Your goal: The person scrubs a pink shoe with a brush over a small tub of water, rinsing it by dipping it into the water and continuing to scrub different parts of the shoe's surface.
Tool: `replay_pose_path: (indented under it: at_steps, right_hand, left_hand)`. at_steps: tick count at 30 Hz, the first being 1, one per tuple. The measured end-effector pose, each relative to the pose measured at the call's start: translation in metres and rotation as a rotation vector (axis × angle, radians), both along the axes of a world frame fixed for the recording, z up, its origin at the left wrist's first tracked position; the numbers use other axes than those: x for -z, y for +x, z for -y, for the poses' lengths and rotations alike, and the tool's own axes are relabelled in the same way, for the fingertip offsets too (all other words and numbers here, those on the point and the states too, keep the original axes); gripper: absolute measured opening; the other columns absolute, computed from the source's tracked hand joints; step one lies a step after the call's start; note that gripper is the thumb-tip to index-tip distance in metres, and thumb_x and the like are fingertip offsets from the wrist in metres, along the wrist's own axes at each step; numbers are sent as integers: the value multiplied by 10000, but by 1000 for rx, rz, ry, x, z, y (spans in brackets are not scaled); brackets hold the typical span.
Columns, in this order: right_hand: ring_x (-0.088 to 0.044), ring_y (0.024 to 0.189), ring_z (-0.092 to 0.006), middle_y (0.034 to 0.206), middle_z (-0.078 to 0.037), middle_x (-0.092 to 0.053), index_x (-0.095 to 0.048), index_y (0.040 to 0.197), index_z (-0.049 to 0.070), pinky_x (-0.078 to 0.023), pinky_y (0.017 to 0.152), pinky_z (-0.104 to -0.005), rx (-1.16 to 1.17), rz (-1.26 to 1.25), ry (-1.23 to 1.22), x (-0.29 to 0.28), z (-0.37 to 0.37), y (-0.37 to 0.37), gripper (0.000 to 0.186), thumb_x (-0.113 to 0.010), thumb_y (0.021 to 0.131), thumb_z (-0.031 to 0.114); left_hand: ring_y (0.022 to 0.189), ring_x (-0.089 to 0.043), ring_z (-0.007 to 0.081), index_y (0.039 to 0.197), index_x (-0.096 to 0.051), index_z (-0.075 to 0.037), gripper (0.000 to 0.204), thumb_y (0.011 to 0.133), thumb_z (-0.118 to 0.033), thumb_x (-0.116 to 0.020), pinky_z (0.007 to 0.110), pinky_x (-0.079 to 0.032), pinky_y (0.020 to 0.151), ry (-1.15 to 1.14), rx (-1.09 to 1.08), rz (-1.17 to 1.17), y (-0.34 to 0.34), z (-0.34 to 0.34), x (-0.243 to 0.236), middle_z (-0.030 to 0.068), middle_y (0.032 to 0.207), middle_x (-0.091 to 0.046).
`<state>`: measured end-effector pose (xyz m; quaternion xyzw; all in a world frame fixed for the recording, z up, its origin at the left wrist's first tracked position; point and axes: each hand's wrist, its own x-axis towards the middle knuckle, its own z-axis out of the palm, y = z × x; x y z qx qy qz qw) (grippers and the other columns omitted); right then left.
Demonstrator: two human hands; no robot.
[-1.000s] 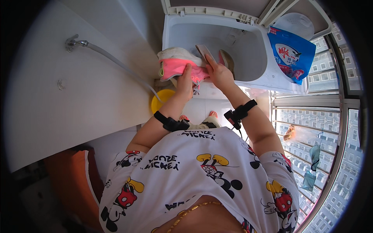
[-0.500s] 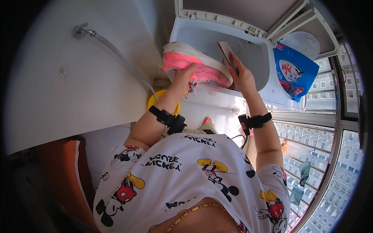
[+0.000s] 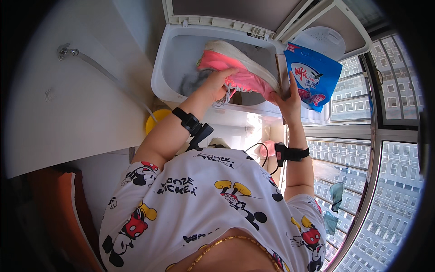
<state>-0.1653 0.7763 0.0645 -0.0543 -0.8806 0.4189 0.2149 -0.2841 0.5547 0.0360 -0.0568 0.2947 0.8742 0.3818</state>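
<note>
In the head view, the left hand (image 3: 218,85) is clamped on a pink running shoe (image 3: 238,70) near its laces (image 3: 226,96). The shoe is held above the open tub of a white washing machine (image 3: 159,86), tilted on its side with the pale sole facing up and away, heel to the left and toe to the right. The right hand (image 3: 287,102), apart from the left, grips a flat, narrow bar (image 3: 282,75) seen edge-on, its exact kind unclear; the thumb is at the toe. Behind the right fingers, a blue detergent bag (image 3: 312,75) lies on the machine beside a white perforated disc (image 3: 324,40). A raised lid (image 3: 240,8) stands behind the tub. Lower left is a yellow basin (image 3: 156,121), with a grey hose (image 3: 106,72) running toward it from a wall tap (image 3: 68,51).
</note>
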Motion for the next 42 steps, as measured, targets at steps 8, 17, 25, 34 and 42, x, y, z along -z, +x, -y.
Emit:
replay_pose_path:
  at_steps: [8,17,25,34,42]
  right_hand:
    - [-512,1184,-356,1314,-203,-505,-328,1429,68,-439,948,-382,115,34,187,17,-80,54,833,-728,698,43]
    - [-612,996,-362,1269,-159,-541,-367,1418,112,-525,774,-381,-54,-138,448,18,-149,65,792,-739,720,63]
    - [-586,672,-278,900,-115,-519,-491,1353,187,-489,557,-385,157,-97,616,8,-114,59,610,-721,788,189]
    - [-584,586,-291,791,-118,-544,-517,1340,211,-472,501,-384,81,-177,618,-38,-11,-37,483,-623,868,225]
    - [-622,631,-334,750,-172,-601,-527,1330,196,-503,552,-411,-56,-296,347,-29,74,-80,454,-593,882,226]
  left_hand:
    - [1147,-543,265,1273,-430,-91,526,805,-14,-656,438,-502,909,-368,-226,-202,19,-134,50,123,1280,-499]
    - [1252,-453,271,1329,-433,-130,632,843,-469,-653,482,-350,1069,290,-9,373,28,-118,22,92,1359,-467]
    - [1241,-456,270,1315,-449,-143,474,915,-357,-584,506,-370,1049,187,-352,131,27,-135,14,106,1335,-485]
    - [1180,-491,235,1293,-445,-74,393,988,-321,-462,395,-420,999,233,-309,-49,29,-148,-40,107,1266,-516]
    - [938,-598,153,1182,-550,-39,342,995,-311,-463,294,-501,773,-159,-617,-283,-19,-76,-60,60,1081,-612]
